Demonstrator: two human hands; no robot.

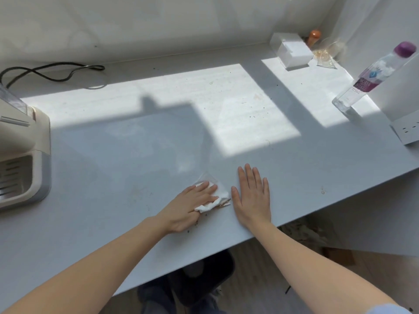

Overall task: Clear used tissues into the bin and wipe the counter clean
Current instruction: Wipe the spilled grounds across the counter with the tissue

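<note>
- White crumpled tissue (216, 200) is lying on the pale grey counter (127, 155) near its front edge, with brownish bits clinging to its right end.
- The left hand (192, 206) is pressing down on the tissue, fingers (207, 189) extended and held close together across the paper.
- The right hand (252, 196) is resting flat on the counter just beside the tissue, palm down, fingers slightly spread and holding nothing.
- Dark crumbs are dotting the sunlit patch further back.
- A clear bottle (371, 78) with a purple cap is standing at the right; a white box (293, 52) is sitting in the back corner; a beige appliance (22, 159) is occupying the left edge.
</note>
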